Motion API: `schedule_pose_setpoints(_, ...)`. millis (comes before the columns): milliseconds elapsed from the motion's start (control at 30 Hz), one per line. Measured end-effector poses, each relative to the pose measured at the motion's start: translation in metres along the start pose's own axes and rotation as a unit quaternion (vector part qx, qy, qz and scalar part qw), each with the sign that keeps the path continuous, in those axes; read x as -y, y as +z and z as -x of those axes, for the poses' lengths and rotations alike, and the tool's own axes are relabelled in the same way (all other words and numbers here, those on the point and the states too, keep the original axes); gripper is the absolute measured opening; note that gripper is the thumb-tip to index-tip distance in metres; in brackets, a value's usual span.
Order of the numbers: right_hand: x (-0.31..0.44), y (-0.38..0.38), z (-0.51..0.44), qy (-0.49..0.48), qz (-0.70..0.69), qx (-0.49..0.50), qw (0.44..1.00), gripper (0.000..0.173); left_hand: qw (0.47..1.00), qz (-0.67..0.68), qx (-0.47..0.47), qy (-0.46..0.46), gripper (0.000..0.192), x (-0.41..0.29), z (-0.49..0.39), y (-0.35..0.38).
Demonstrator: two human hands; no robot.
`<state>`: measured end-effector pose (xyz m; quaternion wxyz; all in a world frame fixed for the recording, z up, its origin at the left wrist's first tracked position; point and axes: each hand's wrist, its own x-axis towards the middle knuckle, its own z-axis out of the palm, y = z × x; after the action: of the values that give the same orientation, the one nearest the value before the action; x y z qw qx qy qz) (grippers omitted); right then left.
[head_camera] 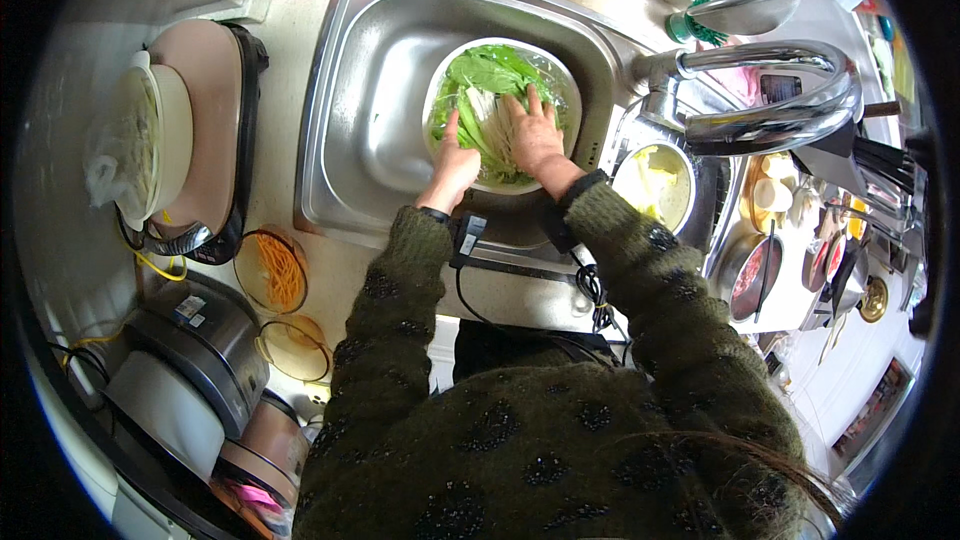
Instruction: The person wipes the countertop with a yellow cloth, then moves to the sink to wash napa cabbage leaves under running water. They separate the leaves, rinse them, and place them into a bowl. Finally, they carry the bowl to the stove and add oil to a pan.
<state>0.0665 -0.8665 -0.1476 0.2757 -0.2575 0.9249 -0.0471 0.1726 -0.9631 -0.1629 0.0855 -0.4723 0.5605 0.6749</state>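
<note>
A round white-rimmed bowl stands in the right part of the stainless steel sink. Green leafy vegetables lie in it, with a bunch of thin white stems, perhaps enoki mushrooms, in the middle. My left hand is at the bowl's lower left edge, index finger extended over the greens; its other fingers are curled and what is under them is hidden. My right hand rests with spread fingers on the white stems and leaves. Above and right of the bowl arches the chrome faucet.
Right of the sink, a smaller bowl holds yellowish leaves; beyond it is a metal bowl of meat. At left are a glass bowl of orange shreds and an empty-looking glass bowl. A pink appliance carries a white basin.
</note>
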Motion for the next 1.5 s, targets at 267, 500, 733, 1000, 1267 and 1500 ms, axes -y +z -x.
schedule_pose_setpoints(267, -0.027, 0.012, -0.035, -0.052, -0.050, 0.058, 0.996, 0.064, 0.997, -0.081, -0.001, 0.010, 0.068, -0.001, 0.022, -0.014)
schedule_pose_setpoints(500, 0.007, -0.020, -0.031, -0.094, 0.049, 0.000, 0.994, 0.078, 0.889, -0.417, -0.017, 0.190, 0.074, -0.021, 0.010, 0.001)
schedule_pose_setpoints(733, 0.004, 0.012, -0.053, -0.074, 0.085, 0.136, 0.984, 0.080, 0.858, -0.504, 0.094, 0.040, 0.071, -0.003, -0.035, 0.020)
schedule_pose_setpoints(1000, -0.017, -0.044, -0.021, -0.112, 0.005, 0.161, 0.981, 0.072, 0.934, -0.334, 0.076, 0.099, 0.054, -0.016, 0.002, -0.005)
schedule_pose_setpoints(1267, -0.015, 0.022, -0.027, -0.032, 0.197, 0.293, 0.935, 0.058, 0.920, -0.375, 0.109, -0.028, 0.057, -0.009, 0.002, 0.003)
schedule_pose_setpoints(1500, -0.026, 0.013, -0.022, 0.019, -0.008, 0.119, 0.993, 0.037, 0.987, -0.062, 0.125, -0.079, 0.061, 0.027, -0.031, 0.009)
